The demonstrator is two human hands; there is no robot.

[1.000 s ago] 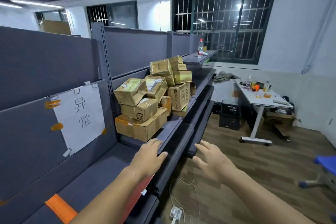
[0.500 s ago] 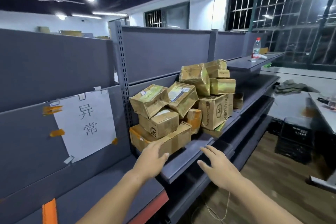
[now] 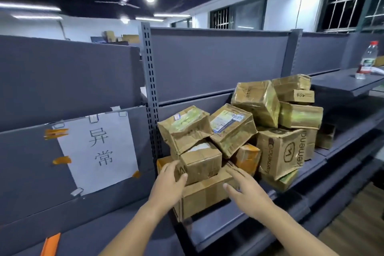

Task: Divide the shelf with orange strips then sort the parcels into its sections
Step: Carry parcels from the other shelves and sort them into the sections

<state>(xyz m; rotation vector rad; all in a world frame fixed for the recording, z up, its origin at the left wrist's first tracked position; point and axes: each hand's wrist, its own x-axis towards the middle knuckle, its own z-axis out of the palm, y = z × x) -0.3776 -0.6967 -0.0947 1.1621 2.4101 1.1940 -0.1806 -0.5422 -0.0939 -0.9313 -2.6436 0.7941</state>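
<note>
An orange strip [image 3: 50,244] is lying on the grey shelf [image 3: 218,217] at the lower left edge, near the bottom of the view. Above it a white paper sign [image 3: 97,151] with two handwritten characters is hanging on the back panel, taped at its edges with clear and orange tape. Just right of the sign a perforated grey upright [image 3: 151,110] is standing between two shelf bays.

The left hand [image 3: 168,186] is reaching in with fingers straight and spread, its fingertips lying against the left end of a small box [image 3: 200,161] that is sitting on a long flat box [image 3: 204,194]. The right hand [image 3: 246,191] is hovering open, fingers relaxed and apart, in front of the long box; whether it is touching the box is unclear. Neither hand is gripping anything.

Behind and to the right the parcels [image 3: 259,122] are piling up in a loose heap on the shelf, several crushed and tilted, crowding the small box from above and from the right. Far right, a water bottle [image 3: 366,60] is standing upright on a higher shelf.
</note>
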